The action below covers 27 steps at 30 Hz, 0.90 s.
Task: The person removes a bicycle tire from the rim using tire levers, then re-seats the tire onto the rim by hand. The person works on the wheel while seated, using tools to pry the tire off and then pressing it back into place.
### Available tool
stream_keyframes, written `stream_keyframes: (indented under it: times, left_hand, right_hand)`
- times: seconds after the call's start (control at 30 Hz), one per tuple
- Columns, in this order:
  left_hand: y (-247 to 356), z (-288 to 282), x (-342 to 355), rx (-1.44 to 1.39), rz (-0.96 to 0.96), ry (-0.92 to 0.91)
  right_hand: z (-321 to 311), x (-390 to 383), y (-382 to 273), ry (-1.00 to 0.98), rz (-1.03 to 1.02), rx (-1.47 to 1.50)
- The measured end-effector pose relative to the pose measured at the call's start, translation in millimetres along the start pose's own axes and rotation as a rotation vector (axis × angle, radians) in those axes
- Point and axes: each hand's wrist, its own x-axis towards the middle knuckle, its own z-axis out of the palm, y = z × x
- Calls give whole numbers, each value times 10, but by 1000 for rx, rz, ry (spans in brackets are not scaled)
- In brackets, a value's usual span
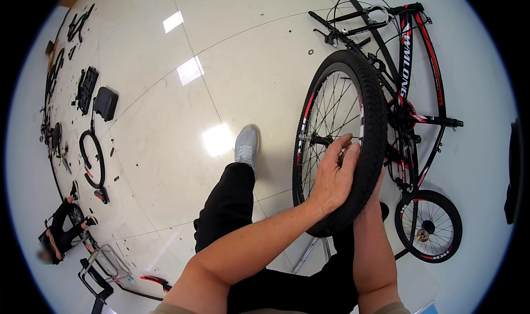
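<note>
A bicycle wheel (377,104) with a knobby black tyre, red-and-white marked rim and thin spokes stands upright before me. My left hand (335,175) grips it at the near side, with the fingers bent over the rim and the thumb by the tyre. On the tyre's right side is my right hand (379,188), mostly covered by the tyre; its fingers are hidden. Right behind the wheel is a black and red bicycle frame (406,65) with handlebars and cables. Its other wheel (429,225) is at the lower right.
My grey shoe (247,144) is on the pale tiled floor (165,104). At the left lie an open tool case (87,90), a black case (106,103), a loose tyre (93,159) and small parts. Another person (61,231) sits at the lower left near a metal-framed chair (107,263).
</note>
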Motion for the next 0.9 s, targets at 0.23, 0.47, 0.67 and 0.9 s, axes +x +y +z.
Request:
stream_keyframes:
  times: [0.23,0.47,0.67,0.9]
  left_hand:
    - [29,-5,25,-41,-71,-32]
    - [-11,17,41,-33,-58,-14]
    - [122,4,13,-83,-108,-16]
    - [114,-70,67,-79,-114,-95]
  right_hand:
    - [-42,31,18,-16,-71,-75]
    - [62,20,0,-49,-52,-14]
    - [-146,82,60,-96,-4,-3]
    - [9,-16,108,43,18,-65]
